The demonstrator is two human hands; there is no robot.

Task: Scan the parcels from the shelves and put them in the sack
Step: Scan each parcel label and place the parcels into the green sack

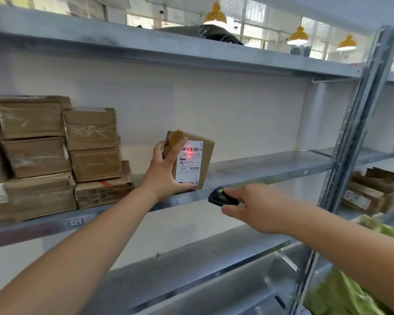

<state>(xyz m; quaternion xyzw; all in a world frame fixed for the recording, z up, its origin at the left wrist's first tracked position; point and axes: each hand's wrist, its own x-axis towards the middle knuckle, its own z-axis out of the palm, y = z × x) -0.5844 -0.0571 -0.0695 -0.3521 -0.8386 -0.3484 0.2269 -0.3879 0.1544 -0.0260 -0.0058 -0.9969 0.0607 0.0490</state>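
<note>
Several taped brown cardboard boxes (55, 153) are stacked in uneven tiers at the left end of the grey galvanised metal shelf (271, 167), some wrapped in clear tape, the lowest ones resting on the shelf board. Near them, standing alone close to the shelf's front edge, is the small brown cardboard parcel with a white shipping label (192, 160); a red cross of scanner light falls on the barcode at the top of that label. The left hand (166, 171) holds this parcel upright, its grip closed round the parcel's left side with the thumb on the near corner and the fingers over the top, where a loose strip of yellowish tape sticks up; the forearm reaches up from the lower left. The right hand (255, 205) hangs in front of the shelf edge, below and to the right of the parcel, its grip wrapped round a small black handheld barcode scanner (223, 196) whose front points up at the label. Low on the right, behind the right forearm, a green plastic sack (341, 296) shows in part; what lies inside cannot be seen. Beyond the perforated steel upright (350, 133), more brown boxes (371, 192) sit blurred on a neighbouring shelf. On the top shelf lies a dark grey bundle (212, 32), and yellow pendant lamps (297, 37) hang behind it.
</note>
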